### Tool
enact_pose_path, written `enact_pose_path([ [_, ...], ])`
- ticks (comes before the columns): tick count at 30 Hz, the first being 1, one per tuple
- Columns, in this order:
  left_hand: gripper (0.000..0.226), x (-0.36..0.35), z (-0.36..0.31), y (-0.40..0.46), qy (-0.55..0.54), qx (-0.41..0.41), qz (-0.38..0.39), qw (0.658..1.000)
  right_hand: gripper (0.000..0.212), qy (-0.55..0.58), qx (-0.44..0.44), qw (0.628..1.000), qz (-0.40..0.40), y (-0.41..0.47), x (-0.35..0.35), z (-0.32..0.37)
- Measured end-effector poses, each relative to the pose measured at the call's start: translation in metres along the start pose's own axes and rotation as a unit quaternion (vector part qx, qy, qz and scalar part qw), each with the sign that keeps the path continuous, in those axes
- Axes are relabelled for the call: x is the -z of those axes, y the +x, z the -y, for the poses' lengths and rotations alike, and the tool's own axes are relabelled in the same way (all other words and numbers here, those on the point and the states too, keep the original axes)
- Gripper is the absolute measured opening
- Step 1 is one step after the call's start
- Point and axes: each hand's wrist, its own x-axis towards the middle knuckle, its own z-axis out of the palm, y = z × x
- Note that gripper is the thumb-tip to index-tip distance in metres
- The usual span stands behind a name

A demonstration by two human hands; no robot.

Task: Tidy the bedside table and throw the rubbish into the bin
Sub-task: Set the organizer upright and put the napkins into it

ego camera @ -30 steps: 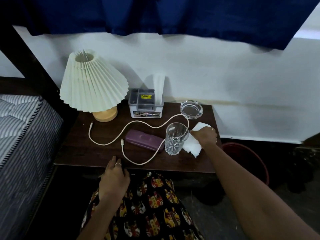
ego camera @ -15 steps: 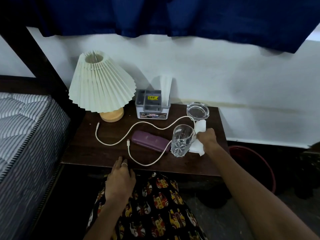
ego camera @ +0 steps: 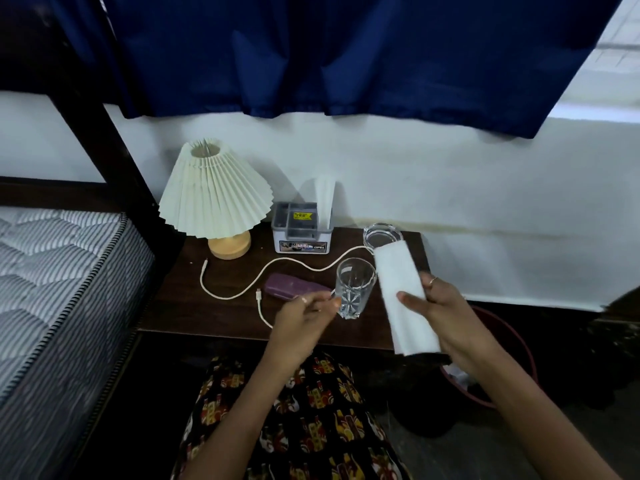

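My right hand (ego camera: 441,308) grips a white tissue (ego camera: 401,292), lifted off the dark bedside table (ego camera: 221,313) at its right end. My left hand (ego camera: 304,315) hovers over the table's front edge, fingers loosely curled, fingertips next to a clear drinking glass (ego camera: 354,287); it holds nothing that I can see. A purple case (ego camera: 294,289) and a white cable (ego camera: 249,289) lie on the table. A glass ashtray (ego camera: 381,235) sits at the back right. A dark red bin (ego camera: 498,362) stands on the floor below the table's right end.
A pleated cream lamp (ego camera: 214,192) stands at the back left, a tissue box organiser (ego camera: 301,230) beside it. A striped mattress (ego camera: 52,289) lies to the left. Blue curtains (ego camera: 311,53) hang above. My patterned clothing (ego camera: 304,417) is below the table.
My right hand has lifted the tissue off the table and holds it up. My left hand rose from my lap to beside the glass.
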Motion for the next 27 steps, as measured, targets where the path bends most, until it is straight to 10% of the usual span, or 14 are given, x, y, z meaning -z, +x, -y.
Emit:
enact_pose_path([
  [10,0.013,-0.003,-0.041,-0.043,-0.159,-0.019,-0.067,0.985,0.023,-0.047,0.033,0.993,0.106,-0.043,-0.037,0.020],
  [19,0.014,0.007,-0.050,-0.064,-0.253,-0.006,-0.085,0.964,0.067,-0.293,0.243,0.922,-0.071,-0.075,-0.062,0.016],
  [27,0.019,0.013,-0.055,-0.068,-0.208,-0.045,-0.066,0.975,0.068,-0.028,0.113,0.991,0.065,-0.072,-0.070,0.016],
])
